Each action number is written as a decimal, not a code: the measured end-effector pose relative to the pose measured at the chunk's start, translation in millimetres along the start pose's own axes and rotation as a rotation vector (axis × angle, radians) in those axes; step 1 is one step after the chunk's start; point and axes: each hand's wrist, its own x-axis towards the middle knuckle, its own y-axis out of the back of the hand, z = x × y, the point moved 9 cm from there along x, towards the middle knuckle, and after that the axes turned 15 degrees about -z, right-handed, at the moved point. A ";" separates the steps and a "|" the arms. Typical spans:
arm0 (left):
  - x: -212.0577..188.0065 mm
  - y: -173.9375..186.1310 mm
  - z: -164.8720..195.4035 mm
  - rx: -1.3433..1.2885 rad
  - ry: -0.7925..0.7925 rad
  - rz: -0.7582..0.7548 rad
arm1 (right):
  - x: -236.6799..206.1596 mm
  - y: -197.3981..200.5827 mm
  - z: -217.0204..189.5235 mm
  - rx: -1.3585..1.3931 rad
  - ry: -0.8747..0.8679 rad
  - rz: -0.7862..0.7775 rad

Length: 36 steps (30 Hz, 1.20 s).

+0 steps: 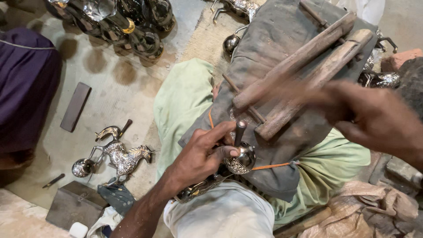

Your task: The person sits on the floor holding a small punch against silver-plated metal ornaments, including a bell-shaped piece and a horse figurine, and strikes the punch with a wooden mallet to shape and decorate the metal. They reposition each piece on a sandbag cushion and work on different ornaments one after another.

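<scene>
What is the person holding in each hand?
The left hand pinches a small dark punch upright by its shaft on an engraved silver piece. The right hand is blurred; cannot tell.

1. The right hand is motion-blurred; whether it grips anything cannot be told.
2. The left hand hides part of the engraved silver piece.
3. The frame's top edge cuts off the polished metal vessels.

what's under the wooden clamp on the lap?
The wooden clamp lies on a grey cloth over the green-clothed legs. Right hand blurs its lower end; the ground beneath is hidden.
</scene>
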 end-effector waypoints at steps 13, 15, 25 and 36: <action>2.0 4.0 0.5 -0.017 -0.006 0.005 | -11.4 1.4 10.8 0.008 -0.191 -0.032; 2.2 4.4 1.3 -0.004 -0.012 0.011 | -13.9 11.0 1.2 -0.179 -0.091 0.084; 2.3 3.5 -5.4 -0.039 -0.007 0.002 | -17.6 -3.9 11.8 0.065 -0.242 -0.009; 4.3 2.9 -8.2 -0.049 -0.014 -0.022 | -15.4 16.2 -1.2 0.219 -0.190 0.140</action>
